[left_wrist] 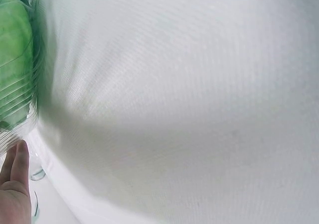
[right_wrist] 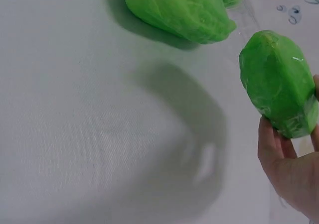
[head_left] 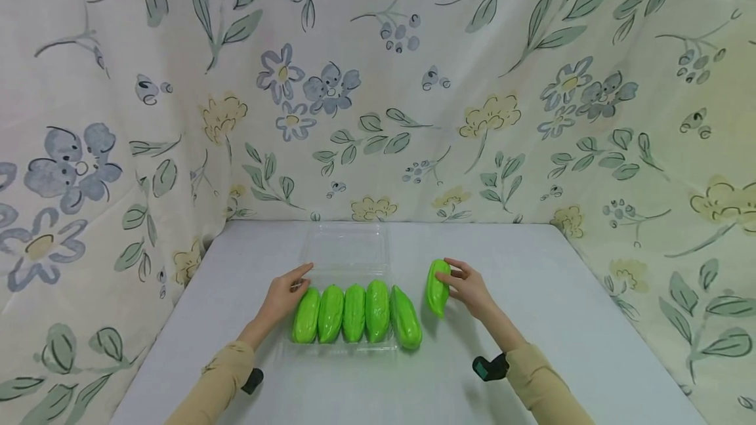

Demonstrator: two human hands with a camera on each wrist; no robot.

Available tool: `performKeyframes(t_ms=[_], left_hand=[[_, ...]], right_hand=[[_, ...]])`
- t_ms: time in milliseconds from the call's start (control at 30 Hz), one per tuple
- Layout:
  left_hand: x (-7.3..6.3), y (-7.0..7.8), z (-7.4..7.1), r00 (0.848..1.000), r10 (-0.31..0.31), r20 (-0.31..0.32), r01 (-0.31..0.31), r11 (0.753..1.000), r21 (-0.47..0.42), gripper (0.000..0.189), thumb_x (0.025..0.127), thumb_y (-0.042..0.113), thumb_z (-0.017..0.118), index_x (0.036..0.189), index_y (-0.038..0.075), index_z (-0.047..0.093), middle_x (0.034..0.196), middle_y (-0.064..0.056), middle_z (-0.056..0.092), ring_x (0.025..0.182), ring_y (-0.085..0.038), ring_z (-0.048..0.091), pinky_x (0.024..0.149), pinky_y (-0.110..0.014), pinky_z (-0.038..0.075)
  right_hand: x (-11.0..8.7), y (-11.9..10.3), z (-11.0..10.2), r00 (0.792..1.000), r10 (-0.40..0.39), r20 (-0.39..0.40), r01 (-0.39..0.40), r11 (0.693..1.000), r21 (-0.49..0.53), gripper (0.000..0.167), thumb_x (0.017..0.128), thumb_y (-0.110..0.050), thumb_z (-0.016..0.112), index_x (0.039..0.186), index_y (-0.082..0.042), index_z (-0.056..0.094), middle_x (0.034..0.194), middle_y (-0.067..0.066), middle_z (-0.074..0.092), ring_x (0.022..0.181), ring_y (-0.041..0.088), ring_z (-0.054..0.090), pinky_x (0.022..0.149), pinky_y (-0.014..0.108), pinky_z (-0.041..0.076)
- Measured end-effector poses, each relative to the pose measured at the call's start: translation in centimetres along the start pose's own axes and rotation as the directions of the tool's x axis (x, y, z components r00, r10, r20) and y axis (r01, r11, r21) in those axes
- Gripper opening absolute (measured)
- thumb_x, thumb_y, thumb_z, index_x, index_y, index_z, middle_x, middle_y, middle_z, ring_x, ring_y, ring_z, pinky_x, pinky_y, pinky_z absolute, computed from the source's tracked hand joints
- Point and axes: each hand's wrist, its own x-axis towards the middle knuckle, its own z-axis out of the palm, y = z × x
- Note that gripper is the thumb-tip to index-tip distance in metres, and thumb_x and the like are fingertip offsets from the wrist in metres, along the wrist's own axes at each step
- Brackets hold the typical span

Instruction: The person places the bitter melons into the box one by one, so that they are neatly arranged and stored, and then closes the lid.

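Note:
My right hand (head_left: 469,288) holds one long, ridged green gourd (head_left: 438,287) in shiny clear wrap, raised off the table at the right. In the right wrist view, the fingers grip that gourd (right_wrist: 277,82) at its lower end. Four similar green gourds (head_left: 354,312) lie side by side in a clear plastic clamshell box (head_left: 331,347). Another green gourd (head_left: 406,319) leans at a slant by the box's right side. My left hand (head_left: 285,292) touches the box's back left corner; its fairly straight fingers (left_wrist: 20,167) reach the ribbed wall in the left wrist view.
The box's clear lid (head_left: 347,248) lies folded back behind it. A white table (head_left: 502,248) carries everything. Behind and beside it hangs a floral cloth (head_left: 378,84). Dark wrist devices (head_left: 491,367) sit below both forearms.

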Motion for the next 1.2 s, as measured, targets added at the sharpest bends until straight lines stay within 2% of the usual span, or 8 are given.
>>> performKeyframes(t_ms=[300,600,900,1200], left_hand=[[0.0,0.1,-0.1,1.000,-0.010,0.006,0.010,1.000,0.000,0.041,0.093,0.007,0.059,0.133,0.005,0.054,0.136,-0.017,0.054,0.104,-0.032,0.066,0.088,-0.043,0.057],[0.0,0.1,-0.1,1.000,-0.002,0.005,0.002,1.000,0.000,0.041,0.093,0.007,0.058,0.133,0.005,0.054,0.135,-0.019,0.054,0.103,-0.033,0.067,0.087,-0.043,0.057],[0.0,0.2,-0.1,1.000,-0.020,0.004,0.020,1.000,0.014,0.041,0.092,0.006,0.059,0.133,0.006,0.054,0.136,-0.016,0.054,0.104,-0.031,0.067,0.089,-0.042,0.057],[0.0,0.2,-0.1,1.000,-0.026,0.011,0.026,1.000,0.002,0.042,0.092,0.006,0.059,0.134,0.006,0.054,0.137,-0.017,0.053,0.105,-0.032,0.066,0.090,-0.043,0.057]], right_hand=[[-0.5,-0.6,1.4,0.999,-0.020,0.030,0.020,1.000,-0.006,0.060,0.089,-0.022,0.068,0.140,-0.006,0.042,0.133,0.023,0.044,0.106,0.021,0.056,0.091,0.036,0.057],[-1.4,-1.3,2.9,0.999,-0.038,0.027,0.037,0.999,0.031,0.056,0.089,-0.019,0.067,0.138,-0.005,0.045,0.130,0.024,0.046,0.099,0.017,0.058,0.088,0.034,0.058],[-1.7,-1.5,3.9,0.998,-0.059,0.032,0.056,0.996,0.074,0.056,0.088,-0.017,0.067,0.138,-0.005,0.045,0.128,0.023,0.048,0.093,0.011,0.060,0.089,0.034,0.058],[-2.5,-1.5,5.6,0.996,-0.087,0.029,0.084,0.991,0.103,0.055,0.087,-0.016,0.068,0.136,-0.003,0.046,0.126,0.023,0.049,0.093,0.014,0.059,0.085,0.033,0.059]])
